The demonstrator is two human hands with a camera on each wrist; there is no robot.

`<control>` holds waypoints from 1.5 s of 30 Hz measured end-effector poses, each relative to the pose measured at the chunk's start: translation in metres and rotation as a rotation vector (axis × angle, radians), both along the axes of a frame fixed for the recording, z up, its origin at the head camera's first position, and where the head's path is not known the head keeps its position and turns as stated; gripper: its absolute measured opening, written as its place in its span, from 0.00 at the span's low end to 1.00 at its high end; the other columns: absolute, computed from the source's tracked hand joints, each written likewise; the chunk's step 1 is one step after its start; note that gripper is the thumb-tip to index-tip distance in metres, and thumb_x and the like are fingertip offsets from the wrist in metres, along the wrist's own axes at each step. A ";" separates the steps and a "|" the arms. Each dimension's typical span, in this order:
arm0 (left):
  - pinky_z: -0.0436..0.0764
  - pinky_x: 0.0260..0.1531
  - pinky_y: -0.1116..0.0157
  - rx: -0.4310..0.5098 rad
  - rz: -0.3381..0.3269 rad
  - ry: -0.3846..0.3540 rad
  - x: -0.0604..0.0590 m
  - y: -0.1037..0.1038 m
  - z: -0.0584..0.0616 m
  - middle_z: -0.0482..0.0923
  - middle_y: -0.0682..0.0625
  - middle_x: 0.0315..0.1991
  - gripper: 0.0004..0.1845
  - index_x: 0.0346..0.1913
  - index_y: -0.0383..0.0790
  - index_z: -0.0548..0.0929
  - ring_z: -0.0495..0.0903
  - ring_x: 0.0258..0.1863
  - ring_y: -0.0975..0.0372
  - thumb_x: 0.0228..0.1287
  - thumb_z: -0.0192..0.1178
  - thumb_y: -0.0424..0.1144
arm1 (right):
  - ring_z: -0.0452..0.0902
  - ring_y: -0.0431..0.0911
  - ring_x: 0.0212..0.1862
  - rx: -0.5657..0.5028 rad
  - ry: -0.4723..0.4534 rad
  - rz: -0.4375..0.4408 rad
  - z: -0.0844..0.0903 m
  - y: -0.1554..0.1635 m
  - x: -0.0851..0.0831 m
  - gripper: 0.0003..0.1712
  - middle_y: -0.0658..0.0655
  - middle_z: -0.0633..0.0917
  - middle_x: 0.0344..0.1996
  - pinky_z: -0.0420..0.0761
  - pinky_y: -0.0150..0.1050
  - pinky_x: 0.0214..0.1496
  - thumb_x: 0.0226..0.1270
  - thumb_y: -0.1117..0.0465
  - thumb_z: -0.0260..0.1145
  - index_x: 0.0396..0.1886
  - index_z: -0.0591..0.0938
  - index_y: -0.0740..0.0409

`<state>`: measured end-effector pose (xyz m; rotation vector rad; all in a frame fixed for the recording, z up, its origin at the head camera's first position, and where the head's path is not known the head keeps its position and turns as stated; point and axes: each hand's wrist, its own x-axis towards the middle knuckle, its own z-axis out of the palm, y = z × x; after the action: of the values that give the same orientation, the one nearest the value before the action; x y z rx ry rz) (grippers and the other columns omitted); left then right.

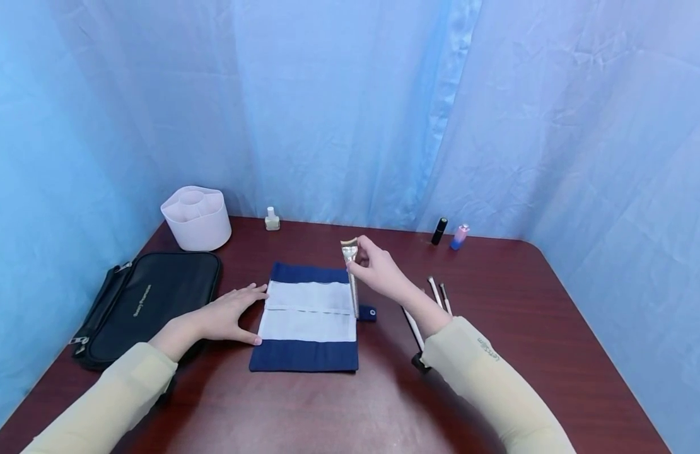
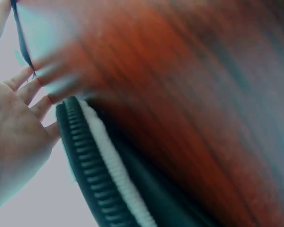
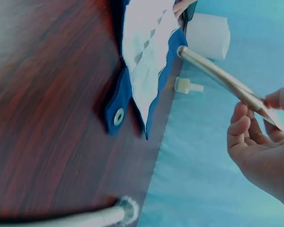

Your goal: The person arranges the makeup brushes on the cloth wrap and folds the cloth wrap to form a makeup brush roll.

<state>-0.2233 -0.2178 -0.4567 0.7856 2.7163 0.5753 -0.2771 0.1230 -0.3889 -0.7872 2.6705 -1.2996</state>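
Observation:
A navy brush roll (image 1: 304, 356) with a white pocket panel lies unfolded on the table, its snap tab (image 1: 368, 313) sticking out at the right. My left hand (image 1: 231, 314) rests at the roll's left edge, fingers and thumb spread. Above the roll's right edge, my right hand (image 1: 379, 271) pinches a makeup brush (image 3: 217, 73) by the shiny metal part near its bristles. The brush stands nearly upright in the head view, bristles up, its handle end close over the roll beside the tab.
Several light-handled brushes (image 1: 414, 331) lie right of the roll, partly under my right forearm. A black zip case (image 1: 157, 302) is at left, with a white divided organizer (image 1: 198, 224) behind it. Along the back stand a nail polish bottle (image 1: 272, 221), a black tube (image 1: 439, 231) and a pink-blue bottle (image 1: 460, 237).

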 end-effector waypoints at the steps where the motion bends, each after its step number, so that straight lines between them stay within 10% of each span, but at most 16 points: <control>1: 0.51 0.66 0.40 -0.002 0.001 -0.001 0.000 0.000 0.000 0.52 0.42 0.73 0.52 0.70 0.37 0.61 0.48 0.72 0.44 0.48 0.66 0.64 | 0.81 0.41 0.34 -0.021 -0.001 -0.007 0.000 -0.003 -0.002 0.14 0.50 0.85 0.35 0.76 0.35 0.31 0.67 0.58 0.58 0.50 0.69 0.49; 17: 0.51 0.66 0.40 0.003 0.004 -0.015 -0.001 0.000 0.001 0.52 0.42 0.74 0.51 0.70 0.38 0.62 0.48 0.72 0.44 0.47 0.67 0.63 | 0.82 0.50 0.30 -0.322 -0.216 0.056 -0.011 -0.062 -0.035 0.19 0.61 0.82 0.38 0.82 0.55 0.36 0.67 0.62 0.62 0.56 0.71 0.54; 36: 0.49 0.66 0.39 0.005 0.017 -0.049 -0.001 0.002 0.003 0.50 0.42 0.74 0.51 0.71 0.40 0.61 0.45 0.73 0.44 0.48 0.66 0.64 | 0.85 0.49 0.32 -0.318 -0.316 0.010 -0.052 -0.108 -0.055 0.17 0.61 0.83 0.39 0.84 0.42 0.32 0.71 0.59 0.58 0.57 0.69 0.54; 45: 0.49 0.67 0.40 -0.009 0.024 -0.056 -0.001 0.003 0.004 0.50 0.43 0.74 0.52 0.71 0.40 0.60 0.45 0.73 0.45 0.48 0.66 0.64 | 0.82 0.48 0.31 -0.129 -0.358 0.027 -0.057 -0.112 -0.054 0.16 0.59 0.83 0.35 0.84 0.40 0.32 0.70 0.61 0.59 0.55 0.71 0.57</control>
<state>-0.2246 -0.2143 -0.4529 0.7240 2.6786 0.5813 -0.3314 0.0105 -0.4458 -0.5379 2.3098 -1.4590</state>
